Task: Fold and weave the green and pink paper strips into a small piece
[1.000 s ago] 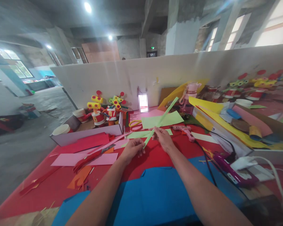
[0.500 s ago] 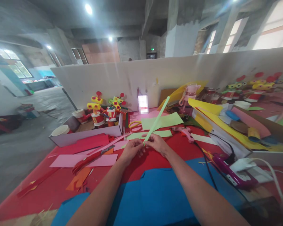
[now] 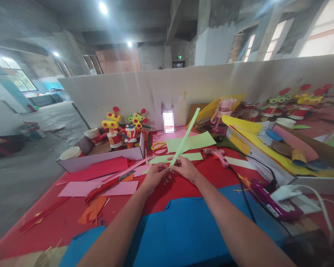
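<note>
Between my two hands a long light-green paper strip (image 3: 186,138) slants up and to the right, its lower end pinched at the fingertips. My left hand (image 3: 157,175) is closed on that lower end, thumb and forefinger together. Pressed close beside it, my right hand (image 3: 186,169) also pinches the strip near the bottom. The exact fold or curl at the fingertips is too small to make out. Beyond the hands lie wider light-green paper pieces (image 3: 203,141) and scissors with yellow and red handles (image 3: 159,148). A pink glue gun (image 3: 217,155) rests to their right.
Paper-cup robot figures (image 3: 114,138) stand in a low box (image 3: 100,163) at left. Utility-knife-like red tool (image 3: 105,188) lies over pink paper (image 3: 75,189). At right are a purple power strip (image 3: 275,202) with cables and a box of coloured paper (image 3: 308,181). Blue sheet (image 3: 178,230) lies in front.
The upper end of the green strip has risen slightly. Both hands keep their pinch at its lower end, almost unmoved. The view has shifted a little.
</note>
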The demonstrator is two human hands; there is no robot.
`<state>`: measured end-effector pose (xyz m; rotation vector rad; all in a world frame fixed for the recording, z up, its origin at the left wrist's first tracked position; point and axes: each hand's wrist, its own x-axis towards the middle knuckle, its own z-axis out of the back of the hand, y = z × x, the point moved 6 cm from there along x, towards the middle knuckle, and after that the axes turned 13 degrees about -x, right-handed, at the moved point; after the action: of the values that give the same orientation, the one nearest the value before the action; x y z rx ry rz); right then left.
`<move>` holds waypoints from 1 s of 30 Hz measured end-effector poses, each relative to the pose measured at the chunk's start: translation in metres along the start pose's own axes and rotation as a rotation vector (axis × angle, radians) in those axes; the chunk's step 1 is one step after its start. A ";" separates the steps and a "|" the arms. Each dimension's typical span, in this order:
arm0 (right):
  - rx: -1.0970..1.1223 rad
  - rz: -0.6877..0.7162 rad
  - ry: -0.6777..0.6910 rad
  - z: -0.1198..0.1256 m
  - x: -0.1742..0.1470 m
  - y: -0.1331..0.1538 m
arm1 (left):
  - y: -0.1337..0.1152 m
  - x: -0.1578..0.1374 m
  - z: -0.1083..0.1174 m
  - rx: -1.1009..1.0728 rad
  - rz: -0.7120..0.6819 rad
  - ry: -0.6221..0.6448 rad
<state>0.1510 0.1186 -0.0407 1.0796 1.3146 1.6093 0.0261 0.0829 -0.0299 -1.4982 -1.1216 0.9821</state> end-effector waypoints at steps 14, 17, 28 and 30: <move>0.016 -0.016 -0.013 0.007 -0.001 0.004 | 0.002 0.001 0.001 -0.037 0.005 0.014; 0.012 -0.017 -0.025 0.009 0.000 0.003 | 0.001 0.000 0.000 -0.062 0.014 -0.007; 0.043 0.000 -0.033 0.008 -0.001 0.009 | 0.001 0.000 0.001 0.053 0.002 0.010; 0.050 0.008 -0.074 0.016 0.000 0.012 | 0.001 -0.001 0.000 0.076 0.012 0.027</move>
<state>0.1654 0.1221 -0.0268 1.1655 1.3089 1.5350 0.0262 0.0817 -0.0306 -1.4548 -1.0462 0.9987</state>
